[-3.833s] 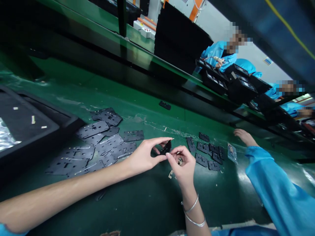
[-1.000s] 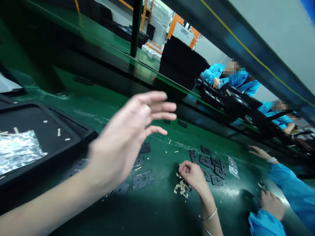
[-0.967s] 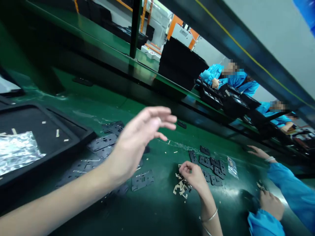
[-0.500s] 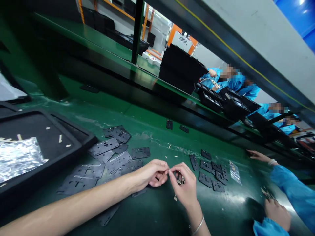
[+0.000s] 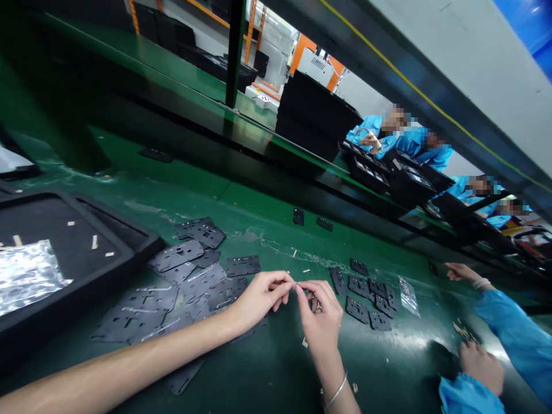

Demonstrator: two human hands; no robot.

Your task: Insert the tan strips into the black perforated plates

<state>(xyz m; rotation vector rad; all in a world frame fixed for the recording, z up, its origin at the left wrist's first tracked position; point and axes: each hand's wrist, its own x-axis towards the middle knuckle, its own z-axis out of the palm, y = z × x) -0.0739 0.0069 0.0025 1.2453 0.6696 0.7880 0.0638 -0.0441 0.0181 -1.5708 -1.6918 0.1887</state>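
Note:
My left hand [image 5: 265, 294] and my right hand [image 5: 322, 313] meet above the green table, thumb and fingertips of each pinched together. Whatever sits between the fingertips is too small to name. Several small, light, shiny pieces [image 5: 318, 307] show inside the curled fingers of my right hand. Left of and partly beneath my left forearm lies a loose pile of flat black plates [image 5: 202, 282] with cut-outs. Beyond my right hand, to the right, is a group of smaller black plates [image 5: 360, 286].
Black trays [image 5: 133, 253] stand at left, one holding a clear plastic bag [image 5: 32, 276]. Another small bag [image 5: 409, 296] lies right of the smaller plates. A co-worker's blue sleeves [image 5: 511, 333] and hands reach in from the right, near small pale pieces [image 5: 462, 329]. A shelf beam crosses overhead.
My left hand's fingers have closed in and the hand has turned slightly, its fingertips still against those of my right hand. The co-worker's far hand has shifted slightly. The view has moved a little.

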